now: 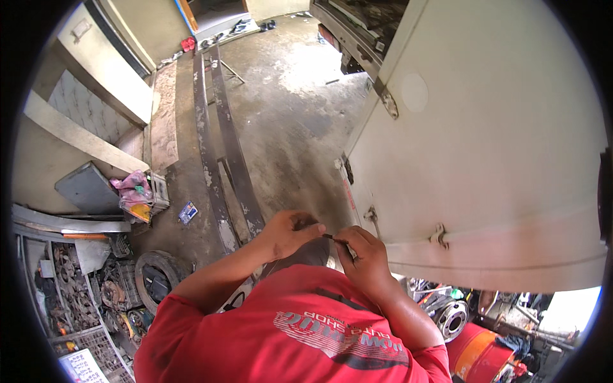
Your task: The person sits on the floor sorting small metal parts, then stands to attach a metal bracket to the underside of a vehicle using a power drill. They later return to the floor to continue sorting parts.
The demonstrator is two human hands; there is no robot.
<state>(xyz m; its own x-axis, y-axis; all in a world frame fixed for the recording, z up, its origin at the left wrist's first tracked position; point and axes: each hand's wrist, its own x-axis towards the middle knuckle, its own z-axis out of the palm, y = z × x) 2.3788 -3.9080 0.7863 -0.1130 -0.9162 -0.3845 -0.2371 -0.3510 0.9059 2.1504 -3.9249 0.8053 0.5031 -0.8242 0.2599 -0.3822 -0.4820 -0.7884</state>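
My left hand (290,233) and my right hand (364,254) meet in front of my red shirt (274,319), fingers curled inward. A small dark, thin piece (328,236) shows between them, pinched by my right thumb and fingers. Its kind is too small to tell. The left thumb points toward that piece, while the other left fingers bend in beneath it. What the left fingers hold, if anything, is hidden.
A large white vehicle door panel (485,159) with metal latches stands close on the right. A long dark metal bench (230,140) runs along the left. Near it are a crate (158,191), a tire (156,274) and shelves of parts (70,287). A red drum (476,351) stands behind right.
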